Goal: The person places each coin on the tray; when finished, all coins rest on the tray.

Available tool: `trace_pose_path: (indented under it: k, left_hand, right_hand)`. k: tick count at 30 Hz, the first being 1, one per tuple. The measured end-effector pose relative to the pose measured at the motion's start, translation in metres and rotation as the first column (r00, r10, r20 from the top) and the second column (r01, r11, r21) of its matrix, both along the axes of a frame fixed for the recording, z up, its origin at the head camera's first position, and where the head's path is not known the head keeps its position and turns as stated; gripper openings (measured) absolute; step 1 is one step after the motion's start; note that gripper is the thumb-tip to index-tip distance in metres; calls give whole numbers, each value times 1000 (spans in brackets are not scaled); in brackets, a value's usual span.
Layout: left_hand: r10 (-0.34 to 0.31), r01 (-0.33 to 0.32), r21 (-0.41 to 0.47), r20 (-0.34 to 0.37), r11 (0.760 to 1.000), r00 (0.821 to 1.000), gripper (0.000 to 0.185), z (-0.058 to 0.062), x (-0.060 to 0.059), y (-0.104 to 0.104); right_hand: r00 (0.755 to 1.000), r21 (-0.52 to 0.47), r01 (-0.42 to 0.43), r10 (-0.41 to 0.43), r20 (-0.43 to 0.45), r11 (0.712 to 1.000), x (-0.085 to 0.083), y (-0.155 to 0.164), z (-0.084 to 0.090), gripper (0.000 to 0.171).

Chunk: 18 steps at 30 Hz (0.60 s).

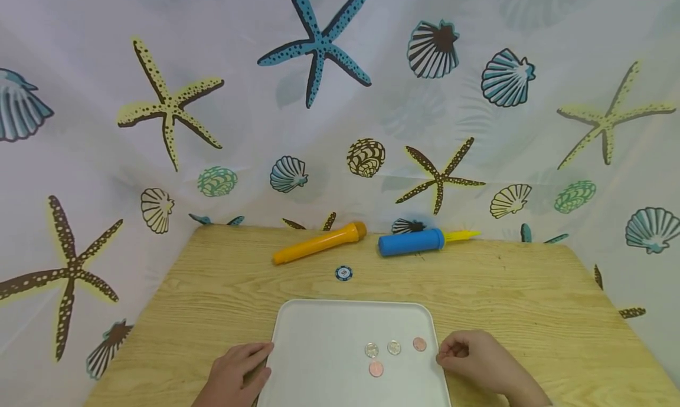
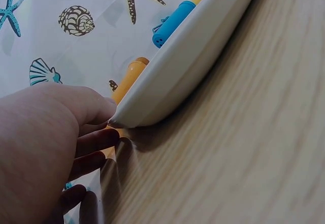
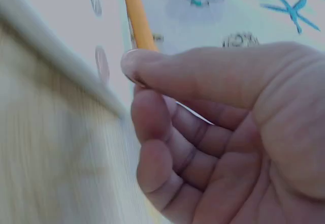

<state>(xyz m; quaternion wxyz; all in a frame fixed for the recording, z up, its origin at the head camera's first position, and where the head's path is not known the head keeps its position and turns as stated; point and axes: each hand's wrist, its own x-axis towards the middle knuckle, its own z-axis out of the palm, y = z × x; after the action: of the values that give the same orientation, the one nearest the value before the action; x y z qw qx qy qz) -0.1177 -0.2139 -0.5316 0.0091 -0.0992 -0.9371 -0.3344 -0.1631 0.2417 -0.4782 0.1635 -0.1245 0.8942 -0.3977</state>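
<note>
A white tray lies on the wooden table at the near edge. Several coins sit on its right half: two silver ones and two copper ones. My left hand is at the tray's left rim; in the left wrist view the thumb lies on top of the rim and the fingers tuck under it. My right hand is beside the tray's right rim. Its fingers are curled, the thumb lies over the index finger, and nothing shows inside.
An orange tube and a blue pump with a yellow nozzle lie at the table's far edge. A small blue poker chip sits between them and the tray. A shell-and-starfish curtain hangs behind and at both sides.
</note>
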Motion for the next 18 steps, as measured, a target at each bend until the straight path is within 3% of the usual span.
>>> trace_pose_path:
  k: [6,12,18]
  left_hand:
    - [4,-4,-4,1,1000,1000,40,0,0,1]
    - [9,-9,-2,-22,1000,1000,38,-2,0,2]
    - [5,-4,13,-36,1000,999,38,-2,1,4]
  right_hand:
    - [999,-18,-49,49,22,999,-1,-33,3,11]
    - [993,51,-110,112,-37,993,1,-54,2,9]
    - [989,103,-119,127,-81,988,2,-61,0,12]
